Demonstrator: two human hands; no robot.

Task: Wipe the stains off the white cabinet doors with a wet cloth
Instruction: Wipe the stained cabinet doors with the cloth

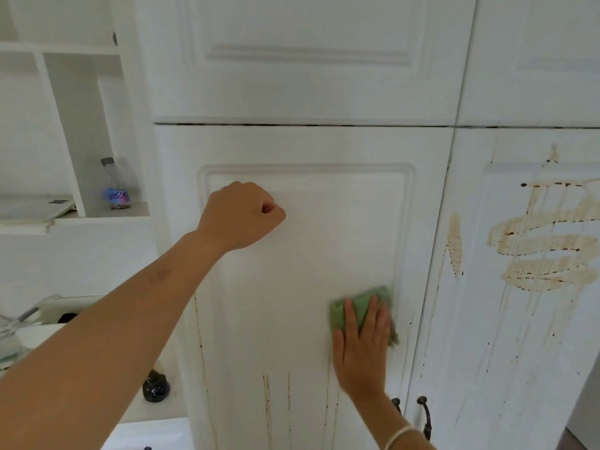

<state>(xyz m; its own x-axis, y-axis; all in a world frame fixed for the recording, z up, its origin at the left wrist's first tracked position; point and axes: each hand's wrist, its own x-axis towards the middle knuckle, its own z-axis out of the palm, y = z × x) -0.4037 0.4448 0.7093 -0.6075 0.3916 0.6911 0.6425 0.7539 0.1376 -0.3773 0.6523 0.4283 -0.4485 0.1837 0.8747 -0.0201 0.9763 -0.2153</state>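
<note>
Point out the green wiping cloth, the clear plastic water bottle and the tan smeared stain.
green wiping cloth (358, 303), head view: between two fingers.
clear plastic water bottle (117, 193), head view: labelled body.
tan smeared stain (535, 246), head view: middle swirl.

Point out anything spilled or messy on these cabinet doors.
The right door is streaked with wide brownish smears and long runs below them, like a splashed liquid. The middle door looks clean up top, but thin brown drip lines show low down, below the green cloth under the right hand.
</note>
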